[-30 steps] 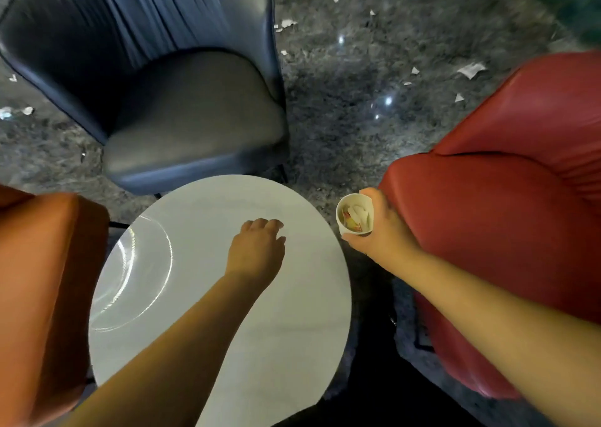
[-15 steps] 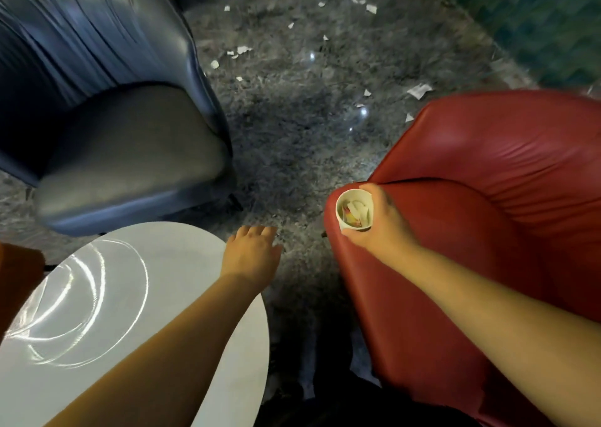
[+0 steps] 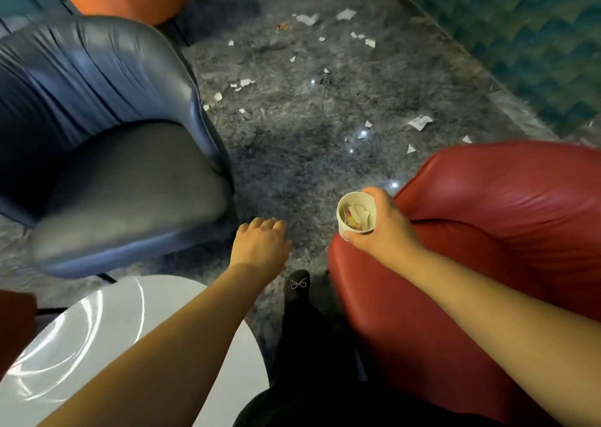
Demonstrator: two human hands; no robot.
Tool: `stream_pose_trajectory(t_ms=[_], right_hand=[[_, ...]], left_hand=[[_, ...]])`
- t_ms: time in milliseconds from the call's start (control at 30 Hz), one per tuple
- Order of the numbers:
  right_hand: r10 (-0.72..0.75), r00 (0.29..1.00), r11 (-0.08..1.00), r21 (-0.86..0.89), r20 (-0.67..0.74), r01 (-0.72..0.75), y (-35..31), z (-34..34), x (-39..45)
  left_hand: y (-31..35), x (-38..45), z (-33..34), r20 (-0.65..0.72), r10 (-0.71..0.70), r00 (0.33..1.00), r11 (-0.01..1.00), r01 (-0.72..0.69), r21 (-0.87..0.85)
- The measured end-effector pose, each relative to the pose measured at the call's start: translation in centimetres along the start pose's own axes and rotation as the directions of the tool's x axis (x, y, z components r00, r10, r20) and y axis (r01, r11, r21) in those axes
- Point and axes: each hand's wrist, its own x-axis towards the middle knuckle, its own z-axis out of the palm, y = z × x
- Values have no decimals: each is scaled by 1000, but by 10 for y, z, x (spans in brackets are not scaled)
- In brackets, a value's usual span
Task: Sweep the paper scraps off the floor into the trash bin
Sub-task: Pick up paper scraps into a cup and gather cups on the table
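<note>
Paper scraps lay well ahead of both hands on the floor; left hand empty, fingers loosely curled, right hand gripped a cup.

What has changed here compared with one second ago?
The person stepped away from the white table toward the scrap-strewn floor; the left hand left the tabletop and now hangs over the floor. Unchanged: the right hand holds the paper cup.

White paper scraps scattered across floor
</note>
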Motion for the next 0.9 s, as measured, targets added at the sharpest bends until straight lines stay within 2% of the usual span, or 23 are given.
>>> stream_pose_trajectory(t_ms=[200, 567, 900], right_hand=[[26, 999, 998, -50, -31, -27, -18, 1, 93], [74, 996, 997, 14, -55, -73, -73, 23, 284], [90, 995, 994, 66, -44, -87, -95, 42, 427]], left_hand=[[-32, 96, -37, -18, 48, 999, 999, -49, -11], [-121, 263, -126, 12, 130, 991, 990, -131, 49], [-163, 388, -173, -13, 110, 994, 993, -109, 48]])
